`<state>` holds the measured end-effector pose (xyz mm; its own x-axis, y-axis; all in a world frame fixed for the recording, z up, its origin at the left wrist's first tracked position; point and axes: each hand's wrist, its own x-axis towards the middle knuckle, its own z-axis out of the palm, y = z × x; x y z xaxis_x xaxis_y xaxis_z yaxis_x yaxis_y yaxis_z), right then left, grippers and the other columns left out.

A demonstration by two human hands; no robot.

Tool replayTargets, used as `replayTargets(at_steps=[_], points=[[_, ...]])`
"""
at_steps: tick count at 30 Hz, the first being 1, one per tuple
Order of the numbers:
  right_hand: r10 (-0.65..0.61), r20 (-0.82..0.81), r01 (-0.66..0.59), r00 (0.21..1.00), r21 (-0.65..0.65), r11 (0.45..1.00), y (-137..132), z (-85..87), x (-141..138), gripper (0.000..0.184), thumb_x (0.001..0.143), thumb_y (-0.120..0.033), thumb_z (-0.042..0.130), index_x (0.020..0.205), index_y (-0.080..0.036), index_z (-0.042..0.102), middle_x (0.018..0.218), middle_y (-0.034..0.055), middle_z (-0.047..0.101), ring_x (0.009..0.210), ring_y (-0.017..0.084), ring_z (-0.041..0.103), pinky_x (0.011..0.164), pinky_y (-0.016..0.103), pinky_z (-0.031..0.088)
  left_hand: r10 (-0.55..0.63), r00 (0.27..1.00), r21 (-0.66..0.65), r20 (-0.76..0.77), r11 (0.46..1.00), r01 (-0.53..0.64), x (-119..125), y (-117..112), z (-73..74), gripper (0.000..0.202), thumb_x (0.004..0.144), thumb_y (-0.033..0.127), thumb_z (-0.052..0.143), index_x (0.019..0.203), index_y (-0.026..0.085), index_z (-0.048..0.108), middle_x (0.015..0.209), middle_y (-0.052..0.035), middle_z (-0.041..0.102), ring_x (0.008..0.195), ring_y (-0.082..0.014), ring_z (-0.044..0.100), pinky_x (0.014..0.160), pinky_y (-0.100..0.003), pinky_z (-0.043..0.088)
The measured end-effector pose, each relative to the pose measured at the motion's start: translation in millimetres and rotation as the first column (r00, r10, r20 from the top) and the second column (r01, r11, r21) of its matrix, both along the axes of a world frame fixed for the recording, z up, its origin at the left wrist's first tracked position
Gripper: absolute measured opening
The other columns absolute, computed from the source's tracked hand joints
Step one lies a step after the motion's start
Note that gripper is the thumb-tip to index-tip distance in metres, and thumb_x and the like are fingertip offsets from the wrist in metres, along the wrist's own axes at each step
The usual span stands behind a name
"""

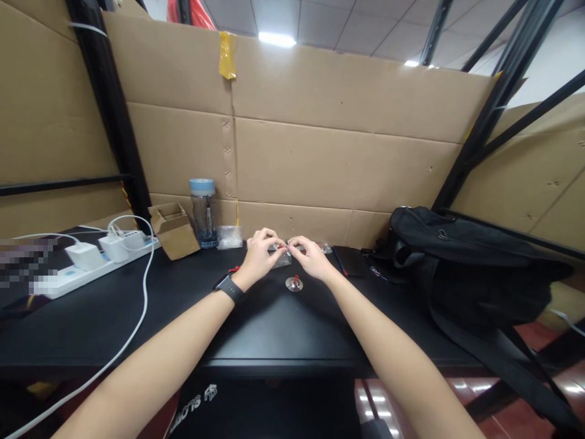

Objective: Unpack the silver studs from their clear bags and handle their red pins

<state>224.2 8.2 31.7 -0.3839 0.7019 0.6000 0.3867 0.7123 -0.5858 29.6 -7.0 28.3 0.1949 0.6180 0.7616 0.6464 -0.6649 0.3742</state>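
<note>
Over the black table [283, 332], my left hand [261, 255] and my right hand [311, 256] meet fingertip to fingertip. Both are pinched around something tiny between them, too small to make out; a bit of red shows at the left fingertips. A dark watch is on my left wrist. Just below the hands, a round silvery metal disc [294, 285] with a red cord loop on top lies on the table. Behind the fingers are clear plastic bags [284, 261], partly hidden. A small red piece [234, 269] lies beside my left hand.
To the left stand a water bottle [203, 213], an open cardboard box [175, 235] and a white power strip [91, 268] with a trailing cable. At right are a black bag [475, 268] and a dark flat object [355, 263]. Cardboard walls enclose the back.
</note>
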Motion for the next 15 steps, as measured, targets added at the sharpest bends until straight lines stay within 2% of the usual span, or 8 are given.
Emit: replayTargets(at_steps=[5,8,13,15], points=[[-0.017,0.168,-0.006,0.986,0.137,0.991,-1.6,1.0,5.5,0.014,0.093,-0.028,0.057,0.084,-0.02,0.065,0.11,0.0089,0.064,0.106,0.021,0.059,0.096,0.038,0.046,-0.039,0.983,-0.057,-0.181,0.998,0.029,-17.6,6.9,9.6,0.021,0.091,0.042,0.061,0.095,0.026,0.074,0.107,-0.0059,0.067,0.105,-0.0247,0.056,0.093,-0.039,0.039],[-0.014,0.29,-0.048,0.957,0.207,0.977,-6.0,4.7,9.4,0.008,0.088,-0.021,0.061,0.08,-0.02,0.063,0.114,0.0098,0.062,0.111,0.023,0.057,0.102,0.041,0.043,0.008,0.962,-0.09,-0.274,0.995,-0.034,-40.2,17.2,13.7,0.027,0.093,0.044,0.055,0.091,0.025,0.075,0.102,-0.0064,0.071,0.103,-0.0256,0.058,0.093,-0.039,0.038],[0.029,0.27,-0.088,0.962,0.21,0.974,-13.4,14.0,9.6,0.008,0.086,-0.015,0.059,0.081,-0.02,0.063,0.11,0.0089,0.064,0.105,0.021,0.06,0.1,0.037,0.045,0.065,0.923,-0.232,-0.379,0.959,-0.163,-77.4,39.5,4.0,0.023,0.085,0.045,0.062,0.083,0.027,0.077,0.096,-0.0073,0.075,0.098,-0.0289,0.064,0.089,-0.039,0.042],[0.034,0.263,-0.087,0.964,0.193,0.977,-14.6,15.2,8.4,0.008,0.085,-0.016,0.06,0.08,-0.02,0.064,0.109,0.0086,0.064,0.103,0.021,0.062,0.099,0.037,0.045,0.039,0.93,-0.299,-0.366,0.941,-0.158,-84.1,45.5,-2.1,0.02,0.081,0.044,0.064,0.084,0.028,0.077,0.095,-0.0066,0.076,0.097,-0.029,0.066,0.088,-0.038,0.044]])
